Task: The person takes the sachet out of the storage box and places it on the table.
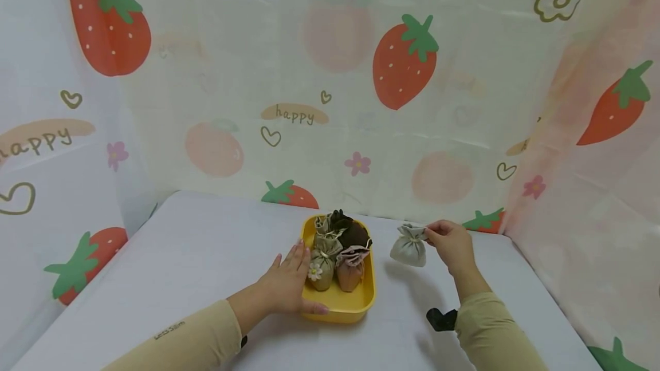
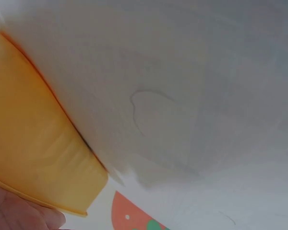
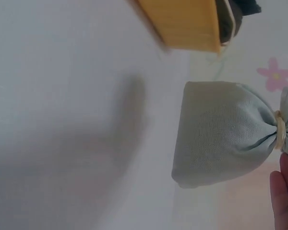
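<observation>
Held above the table, a pale grey drawstring pouch (image 1: 409,249) hangs to the right of the yellow tray (image 1: 344,316). My right hand (image 1: 452,247) pinches it by its gathered top; in the right wrist view the pouch (image 3: 223,136) shows a cord tied round its neck, with fingertips beside it. My left hand (image 1: 285,286) rests along the tray's left side with straight fingers, the thumb at its front rim. Inside the tray sit a green pouch (image 1: 322,262) with a white flower, a brownish-pink pouch (image 1: 350,275), a dark brown pouch (image 1: 354,235) and another beige one behind.
A white cloth covers the table (image 1: 206,256). Behind it and at both sides hang curtains (image 1: 232,73) printed with strawberries, hearts and flowers. The left wrist view shows the tray's outer wall (image 2: 33,129) against the white cloth.
</observation>
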Demonstrator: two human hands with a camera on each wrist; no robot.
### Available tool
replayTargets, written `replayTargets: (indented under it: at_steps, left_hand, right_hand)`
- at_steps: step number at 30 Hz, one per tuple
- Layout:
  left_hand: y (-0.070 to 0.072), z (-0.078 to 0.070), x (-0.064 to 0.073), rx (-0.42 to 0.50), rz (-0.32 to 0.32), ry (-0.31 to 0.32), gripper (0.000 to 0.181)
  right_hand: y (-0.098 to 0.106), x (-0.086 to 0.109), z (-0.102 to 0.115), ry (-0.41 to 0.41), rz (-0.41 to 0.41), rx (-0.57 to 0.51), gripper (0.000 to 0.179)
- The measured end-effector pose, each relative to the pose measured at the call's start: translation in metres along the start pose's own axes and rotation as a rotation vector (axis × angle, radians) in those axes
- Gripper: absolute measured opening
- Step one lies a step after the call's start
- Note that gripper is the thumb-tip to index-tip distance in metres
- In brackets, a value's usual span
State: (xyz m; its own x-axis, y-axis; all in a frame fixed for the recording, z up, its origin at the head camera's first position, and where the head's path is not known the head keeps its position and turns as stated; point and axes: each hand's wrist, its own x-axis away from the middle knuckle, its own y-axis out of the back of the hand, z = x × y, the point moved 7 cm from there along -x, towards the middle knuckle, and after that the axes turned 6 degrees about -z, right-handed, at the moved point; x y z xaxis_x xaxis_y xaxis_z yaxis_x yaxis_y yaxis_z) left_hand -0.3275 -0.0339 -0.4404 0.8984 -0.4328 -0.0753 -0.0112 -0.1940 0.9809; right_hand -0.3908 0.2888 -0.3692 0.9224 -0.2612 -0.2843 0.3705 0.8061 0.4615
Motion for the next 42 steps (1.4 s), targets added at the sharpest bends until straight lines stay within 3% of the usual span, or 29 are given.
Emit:
replayTargets:
  at_steps: [12,24,35,42]
  left_hand:
    - [-0.002,0.002,-0.001,0.001,0.001,0.005,0.132]
    - [-0.001,0.001,-0.001,0.006,0.015,0.016,0.131]
    - [-0.001,0.001,0.000,0.009,0.019,0.022,0.130]
    - [0.000,0.001,0.000,-0.005,0.010,0.020,0.131]
  right_hand:
    - [-0.016,-0.003,-0.022,-0.042,0.034,-0.027,0.016]
    - [-0.020,-0.001,-0.041,-0.080,0.058,0.011,0.018]
    - [-0.014,0.000,-0.043,-0.084,0.098,0.117,0.036]
    - [-0.009,0.002,-0.041,-0.087,0.125,0.095,0.047]
